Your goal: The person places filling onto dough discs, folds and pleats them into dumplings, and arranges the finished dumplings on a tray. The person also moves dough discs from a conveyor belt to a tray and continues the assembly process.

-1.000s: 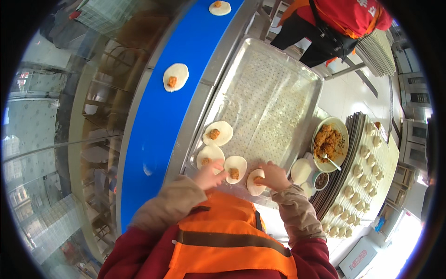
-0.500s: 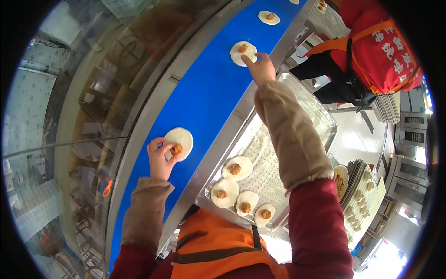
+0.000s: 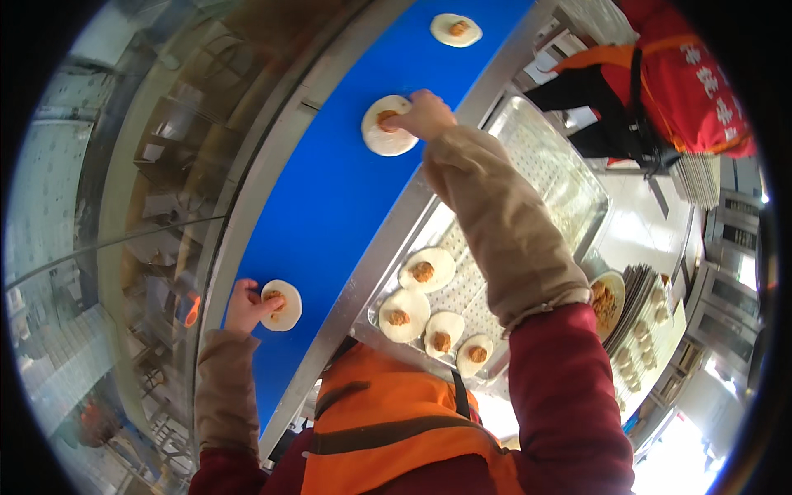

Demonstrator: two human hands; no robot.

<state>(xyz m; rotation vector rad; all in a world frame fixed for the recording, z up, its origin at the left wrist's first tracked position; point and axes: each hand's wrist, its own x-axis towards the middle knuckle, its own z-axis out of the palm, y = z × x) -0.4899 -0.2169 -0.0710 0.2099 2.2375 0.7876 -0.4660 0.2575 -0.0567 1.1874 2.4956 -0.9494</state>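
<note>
On a blue conveyor belt (image 3: 330, 190) lies a flat, round dough wrapper (image 3: 290, 318) with a lump of brown filling. Beside its left edge is my left hand (image 3: 246, 308), its thumb reaching onto the filling and the index finger held apart from it. Farther up the belt, my right hand (image 3: 427, 115) is at a second filled dough wrapper (image 3: 386, 147). The right thumb lies over that filling, and the other fingers curl at the wrapper's right edge. A third filled wrapper (image 3: 441, 37) sits at the far end.
A perforated metal tray (image 3: 528, 157) right of the belt holds several filled wrappers. Farther right are a bowl of filling (image 3: 609, 301) and stacked trays with small dough pieces (image 3: 639, 355). A person in red (image 3: 685, 91) stands at upper right. Glass panels (image 3: 115, 239) border the left.
The wrappers on the belt have come nearer and to the left, and both hands have moved along with them. My left thumb and index finger are farther apart; my right thumb now covers the filling.
</note>
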